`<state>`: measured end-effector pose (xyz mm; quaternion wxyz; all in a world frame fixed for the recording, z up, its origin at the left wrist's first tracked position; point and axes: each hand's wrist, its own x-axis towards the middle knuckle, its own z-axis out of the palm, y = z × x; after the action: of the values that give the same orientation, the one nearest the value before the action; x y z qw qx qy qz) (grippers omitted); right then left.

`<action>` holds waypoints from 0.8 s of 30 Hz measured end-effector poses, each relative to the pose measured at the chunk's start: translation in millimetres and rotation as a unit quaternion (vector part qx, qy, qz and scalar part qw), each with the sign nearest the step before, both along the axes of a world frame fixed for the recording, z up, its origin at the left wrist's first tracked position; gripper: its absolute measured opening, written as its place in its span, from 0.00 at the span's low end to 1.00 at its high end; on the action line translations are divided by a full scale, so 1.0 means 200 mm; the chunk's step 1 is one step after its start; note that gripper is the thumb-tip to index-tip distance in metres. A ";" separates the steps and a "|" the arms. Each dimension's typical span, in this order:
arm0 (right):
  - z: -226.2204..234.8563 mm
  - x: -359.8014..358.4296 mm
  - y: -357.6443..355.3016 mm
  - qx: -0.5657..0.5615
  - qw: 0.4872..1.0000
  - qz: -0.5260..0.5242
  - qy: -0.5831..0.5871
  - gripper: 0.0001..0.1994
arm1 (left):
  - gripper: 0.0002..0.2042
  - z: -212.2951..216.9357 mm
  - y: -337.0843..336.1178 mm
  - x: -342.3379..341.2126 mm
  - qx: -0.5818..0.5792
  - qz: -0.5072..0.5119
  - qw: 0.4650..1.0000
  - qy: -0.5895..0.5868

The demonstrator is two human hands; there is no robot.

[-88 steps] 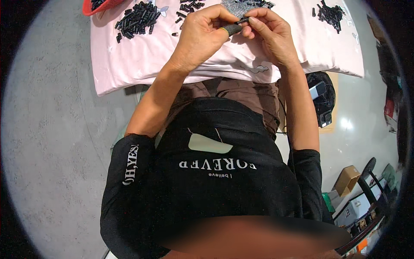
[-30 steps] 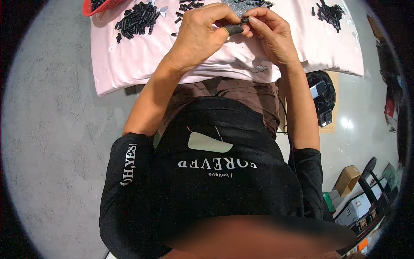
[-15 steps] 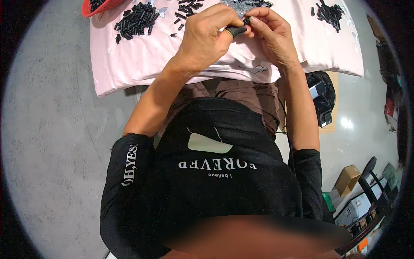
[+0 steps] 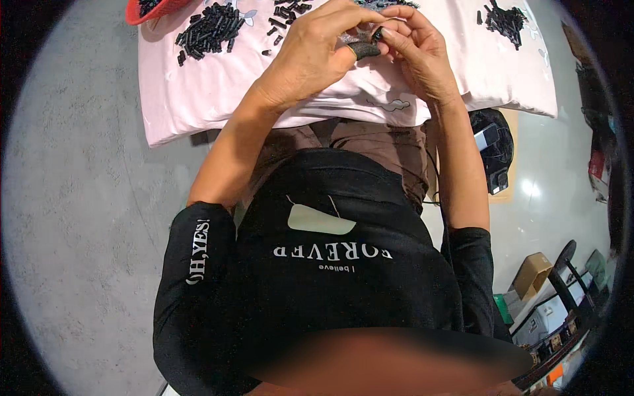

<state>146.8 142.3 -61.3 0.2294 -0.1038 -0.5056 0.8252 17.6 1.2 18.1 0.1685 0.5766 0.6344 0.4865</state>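
Observation:
Above the near part of the pink cloth (image 4: 191, 99), my two hands are close together. My right hand (image 4: 421, 59) pinches a small black plastic piece (image 4: 378, 34) between thumb and fingers; its exact kind is too small to make out. Just left of it is my left hand (image 4: 314, 56), its thumb and forefinger spread apart around the piece with a gap between them. A black finger cot (image 4: 365, 50) with a yellow rim covers the left thumb. Behind the hands, part of a heap of small pieces is hidden.
A pile of short black tubular pieces (image 4: 210, 32) lies at the left of the cloth, with a smaller scatter (image 4: 284, 14) beside it. Another black heap (image 4: 505, 25) is at the right. A red basket (image 4: 157, 10) stands at the far left. A black bag (image 4: 496, 148) sits below the right edge.
The left forefinger has lifted off the black piece and spread away from the thumb. The right hand keeps its pinch in nearly the same place.

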 end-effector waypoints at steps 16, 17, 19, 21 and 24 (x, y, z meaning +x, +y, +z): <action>0.01 0.02 0.01 -0.038 0.997 0.035 0.057 0.20 | 0.21 -0.07 0.04 -0.02 0.126 -0.075 0.976 0.163; 0.02 0.02 0.01 -0.039 0.997 0.037 0.058 0.20 | 0.20 -0.05 0.04 0.00 0.070 -0.054 0.993 0.084; 0.03 0.03 0.02 -0.032 0.996 0.050 0.061 0.19 | 0.20 -0.07 0.04 0.01 0.089 -0.036 0.991 0.089; -0.05 0.03 0.05 0.001 0.997 0.044 0.058 0.19 | 0.19 -0.11 0.04 0.02 0.109 -0.018 0.989 0.094; -0.07 0.03 0.05 0.040 0.998 0.030 0.046 0.21 | 0.20 -0.16 0.03 0.01 0.146 0.002 0.975 0.165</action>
<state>153.3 152.7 -74.7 0.2313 -0.0414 -0.5303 0.8146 18.9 8.2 -14.3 -0.0252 0.6661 0.5767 0.4723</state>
